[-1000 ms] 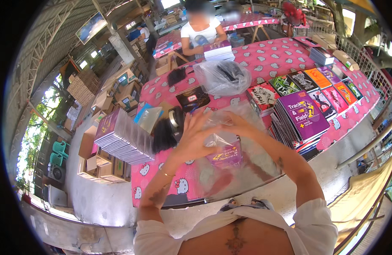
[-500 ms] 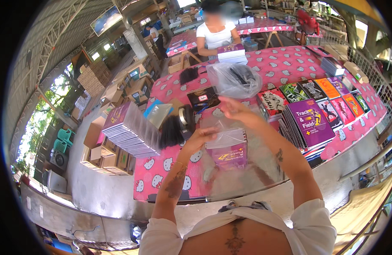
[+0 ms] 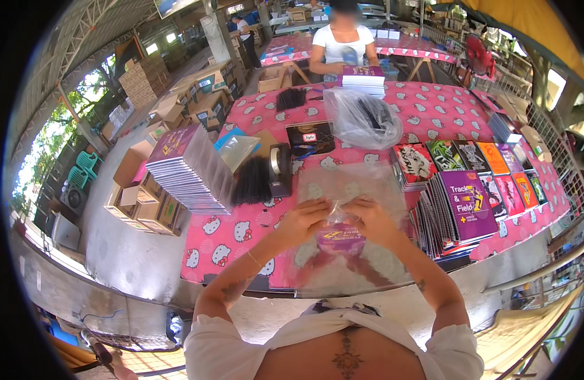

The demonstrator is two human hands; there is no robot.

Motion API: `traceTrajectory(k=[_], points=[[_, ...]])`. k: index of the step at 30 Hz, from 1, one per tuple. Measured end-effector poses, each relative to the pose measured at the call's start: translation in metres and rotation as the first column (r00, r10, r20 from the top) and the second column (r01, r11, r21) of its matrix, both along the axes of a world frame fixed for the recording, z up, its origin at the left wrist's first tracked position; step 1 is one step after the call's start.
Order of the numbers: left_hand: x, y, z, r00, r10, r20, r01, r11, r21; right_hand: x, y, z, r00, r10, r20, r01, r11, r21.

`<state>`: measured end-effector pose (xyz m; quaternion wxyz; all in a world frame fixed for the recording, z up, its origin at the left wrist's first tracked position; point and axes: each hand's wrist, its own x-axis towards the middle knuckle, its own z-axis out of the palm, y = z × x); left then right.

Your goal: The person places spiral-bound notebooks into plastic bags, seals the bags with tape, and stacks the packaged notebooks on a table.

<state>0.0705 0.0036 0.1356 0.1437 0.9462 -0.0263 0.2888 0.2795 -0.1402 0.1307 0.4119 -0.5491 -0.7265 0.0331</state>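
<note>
At pink table (image 3: 425, 113), left hand (image 3: 306, 219), right hand (image 3: 370, 219) pinching clear sleeve (image 3: 337, 211) around purple notebook (image 3: 340, 242).

Ahead of your left hand (image 3: 308, 220) and right hand (image 3: 370, 218), you can pass over the flat clear sheet (image 3: 347, 179) until the bulky plastic bag (image 3: 361, 120). The tape dispenser (image 3: 280, 171) and tall notebook stack (image 3: 189, 172) block your left; the spiral notebooks (image 3: 472, 215), your right.
</note>
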Motion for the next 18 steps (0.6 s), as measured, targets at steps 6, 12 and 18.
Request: traceTrajectory(k=[6,12,18], points=[[0.014,0.002,0.025,0.985,0.069,-0.156,-0.1,0.975,-0.199,0.006,0.015,0.014,0.997,-0.045,-0.065,0.027,0.968,-0.251],[0.041,-0.014,0.019,0.933,0.348,-0.092,-0.35,0.937,-0.005,0.016,0.03,0.033,0.935,-0.124,0.331,0.128,0.992,0.009],[0.046,0.01,0.026,0.896,0.444,-0.02,-0.419,0.859,0.293,0.052,0.041,0.011,0.936,-0.003,-0.351,-0.145,0.908,-0.393]])
